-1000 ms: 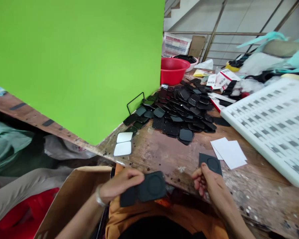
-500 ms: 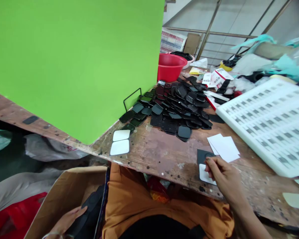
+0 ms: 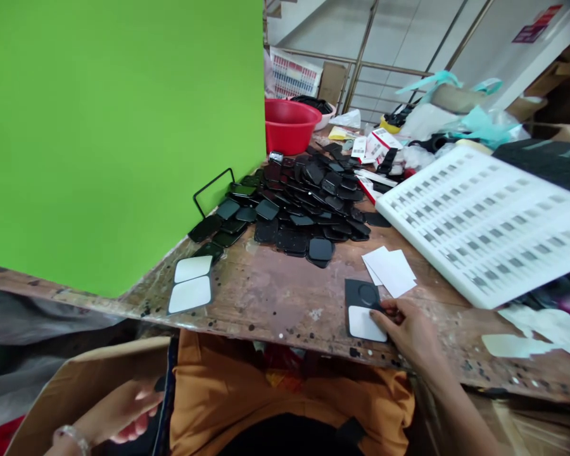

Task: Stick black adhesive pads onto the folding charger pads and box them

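Observation:
My left hand [image 3: 135, 405] is low in the cardboard box [image 3: 78, 377]. Its fingers are closed, and a small black piece [image 3: 160, 384] pokes out at the fingertips. On the table's near side, my right hand [image 3: 411, 326] holds the right edge of a sheet with a white square [image 3: 365, 324] and a black half [image 3: 356, 292] marked with a faint ring. My thumb lies on the white part and my other fingers are curled. Behind it are loose white cards [image 3: 393, 272]. A similar sheet with two white squares [image 3: 190, 293] lies at the table's left.
A heap of flat black pieces [image 3: 299, 202] spreads across the table [image 3: 266, 285]. Beyond it stands a red basin [image 3: 292, 126]. A white slotted foam tray [image 3: 489, 221] leans at right. A tall green panel [image 3: 123, 139] blocks the left; a black wire frame [image 3: 213, 183] stands beside it.
The view has turned right. My left hand has come up in the box with a small black piece at its fingertips. My right hand has shifted to the sheet's right edge, uncovering the ring.

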Motion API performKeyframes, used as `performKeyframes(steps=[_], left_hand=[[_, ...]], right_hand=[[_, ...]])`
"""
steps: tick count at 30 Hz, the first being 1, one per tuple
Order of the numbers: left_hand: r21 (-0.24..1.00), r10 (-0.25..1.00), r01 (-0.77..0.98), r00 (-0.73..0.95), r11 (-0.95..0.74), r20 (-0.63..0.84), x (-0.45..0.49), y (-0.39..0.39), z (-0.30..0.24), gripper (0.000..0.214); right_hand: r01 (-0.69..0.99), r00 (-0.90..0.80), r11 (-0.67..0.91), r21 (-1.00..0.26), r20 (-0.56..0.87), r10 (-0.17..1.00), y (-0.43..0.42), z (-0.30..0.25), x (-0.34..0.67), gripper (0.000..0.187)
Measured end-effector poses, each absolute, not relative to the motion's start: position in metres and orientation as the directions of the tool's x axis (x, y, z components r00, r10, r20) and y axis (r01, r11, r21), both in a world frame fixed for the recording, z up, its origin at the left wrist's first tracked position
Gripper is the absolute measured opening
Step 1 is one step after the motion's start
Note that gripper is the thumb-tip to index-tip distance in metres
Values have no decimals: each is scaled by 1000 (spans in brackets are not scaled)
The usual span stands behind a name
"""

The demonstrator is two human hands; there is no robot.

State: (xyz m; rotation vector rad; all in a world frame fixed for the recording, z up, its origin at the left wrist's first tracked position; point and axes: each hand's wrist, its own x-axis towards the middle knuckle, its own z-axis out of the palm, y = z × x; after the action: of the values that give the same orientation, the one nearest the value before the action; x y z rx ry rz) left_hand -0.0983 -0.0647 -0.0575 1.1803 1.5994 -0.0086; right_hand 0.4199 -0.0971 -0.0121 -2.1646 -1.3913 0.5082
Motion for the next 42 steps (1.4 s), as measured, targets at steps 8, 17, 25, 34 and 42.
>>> performKeyframes(steps=[8,17,25,34,42], left_hand=[[819,581,406,577,405,-573,68,-20,45,32],[729,561,8,632,685,-535,191,-30,35,63],[922,822,383,539,-47,-182,175,-16,32,32],[178,912,914,310,-364,269,88,13,-18,49],[166,892,889,383,-427,242,68,19,-35,51]], right_hand=[[884,376,-334,-326,72,924,-90,-25,403,46],[893,330,-254,-372,154,931,-93,-26,388,32],[919,335,-279,-277,182,924,-96,-23,402,26],[943,69,45,-329,328,942,-29,-1,382,16],[974,62,5,-228,285,957,57,1,326,41]])
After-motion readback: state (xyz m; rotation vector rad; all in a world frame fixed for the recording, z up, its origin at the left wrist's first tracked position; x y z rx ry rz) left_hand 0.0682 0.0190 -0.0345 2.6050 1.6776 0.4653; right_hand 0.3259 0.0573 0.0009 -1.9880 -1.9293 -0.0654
